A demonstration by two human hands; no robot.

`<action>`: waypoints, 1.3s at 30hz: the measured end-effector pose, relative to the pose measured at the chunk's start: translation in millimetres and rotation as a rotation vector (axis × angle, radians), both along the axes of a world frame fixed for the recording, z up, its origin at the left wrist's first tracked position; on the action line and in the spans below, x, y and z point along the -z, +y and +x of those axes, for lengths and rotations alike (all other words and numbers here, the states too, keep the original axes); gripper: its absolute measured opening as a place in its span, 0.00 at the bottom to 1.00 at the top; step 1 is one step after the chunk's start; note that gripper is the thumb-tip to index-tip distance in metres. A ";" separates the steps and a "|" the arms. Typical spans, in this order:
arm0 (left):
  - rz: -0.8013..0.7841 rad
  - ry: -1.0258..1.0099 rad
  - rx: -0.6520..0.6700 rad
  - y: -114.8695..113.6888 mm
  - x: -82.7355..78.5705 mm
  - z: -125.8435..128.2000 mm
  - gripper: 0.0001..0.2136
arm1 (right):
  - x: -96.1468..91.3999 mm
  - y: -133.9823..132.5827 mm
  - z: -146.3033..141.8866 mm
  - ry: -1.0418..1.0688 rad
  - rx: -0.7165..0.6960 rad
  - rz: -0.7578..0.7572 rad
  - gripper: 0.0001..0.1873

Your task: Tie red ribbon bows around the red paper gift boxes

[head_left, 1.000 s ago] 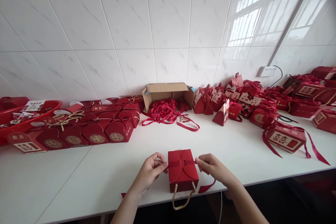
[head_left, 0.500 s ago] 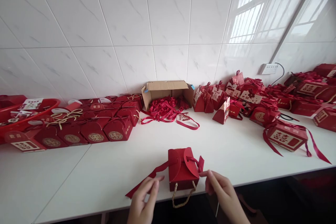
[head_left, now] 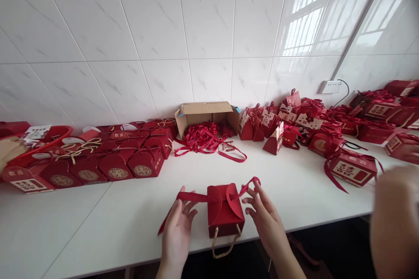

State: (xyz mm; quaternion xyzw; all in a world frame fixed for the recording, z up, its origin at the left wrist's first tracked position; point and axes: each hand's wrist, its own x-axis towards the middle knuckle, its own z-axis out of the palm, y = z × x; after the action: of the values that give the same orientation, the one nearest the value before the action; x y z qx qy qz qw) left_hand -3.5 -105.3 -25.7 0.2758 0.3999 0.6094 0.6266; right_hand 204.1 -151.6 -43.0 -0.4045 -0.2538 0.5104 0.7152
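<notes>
A small red gift box with two curved flaps closed on top stands near the table's front edge. Its twisted cord handle hangs over that edge. A red ribbon threads through the flaps, with an end out to either side. On the left, my left hand has the longer end raised across its fingers, the tail trailing down behind it. My right hand holds the shorter end up at its index fingertip, other fingers spread beside the box. Exactly how each ribbon end is pinched is partly hidden.
Rows of red boxes and a red basin are at left. Behind sits a cardboard box of ribbons. Finished-looking boxes pile up at right. Another person's blurred arm reaches in at right; something beige shows far left.
Both hands have risen and taken up the ribbon ends, which lay lower beside the box. Another person's arm has come in at right, and something beige has appeared at the left edge.
</notes>
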 end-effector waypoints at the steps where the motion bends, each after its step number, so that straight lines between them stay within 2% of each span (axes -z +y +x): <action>1: 0.000 -0.090 -0.031 3.2 -6.2 0.3 0.22 | -5.2 2.7 -0.3 0.091 0.013 0.026 0.25; 4: 0.034 -0.169 -0.172 10.4 -26.3 -0.5 0.17 | -22.2 10.1 0.7 0.251 0.071 0.083 0.15; 8: 0.180 -0.117 -0.216 13.3 -52.4 -2.7 0.16 | -42.1 17.0 7.0 0.213 0.117 0.149 0.12; 15: 0.366 0.124 -0.077 18.7 -88.1 1.1 0.15 | -86.4 28.7 12.0 -0.270 0.023 0.274 0.06; 19: 0.476 0.201 0.009 27.4 -106.8 8.9 0.12 | -117.7 37.0 6.1 -0.405 -0.008 0.385 0.04; 23: 0.550 0.248 0.109 30.3 -123.1 14.4 0.09 | -139.0 39.9 -1.0 -0.475 -0.106 0.435 0.05; 28: 0.594 0.236 0.120 31.6 -135.8 14.9 0.11 | -151.5 40.9 -7.9 -0.551 -0.116 0.442 0.07; 33: 0.623 0.271 0.152 34.2 -141.2 13.6 0.10 | -154.4 43.0 -11.1 -0.525 -0.197 0.441 0.08; 39: 0.646 0.235 0.140 31.6 -152.2 10.5 0.12 | -157.8 44.6 -15.3 -0.502 -0.215 0.448 0.08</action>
State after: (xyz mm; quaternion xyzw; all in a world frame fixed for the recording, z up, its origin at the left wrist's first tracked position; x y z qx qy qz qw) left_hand 6.9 -73.6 126.5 0.5550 0.2360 0.6242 0.4967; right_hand 188.8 -106.9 114.8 -0.3215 -0.5685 0.3988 0.6437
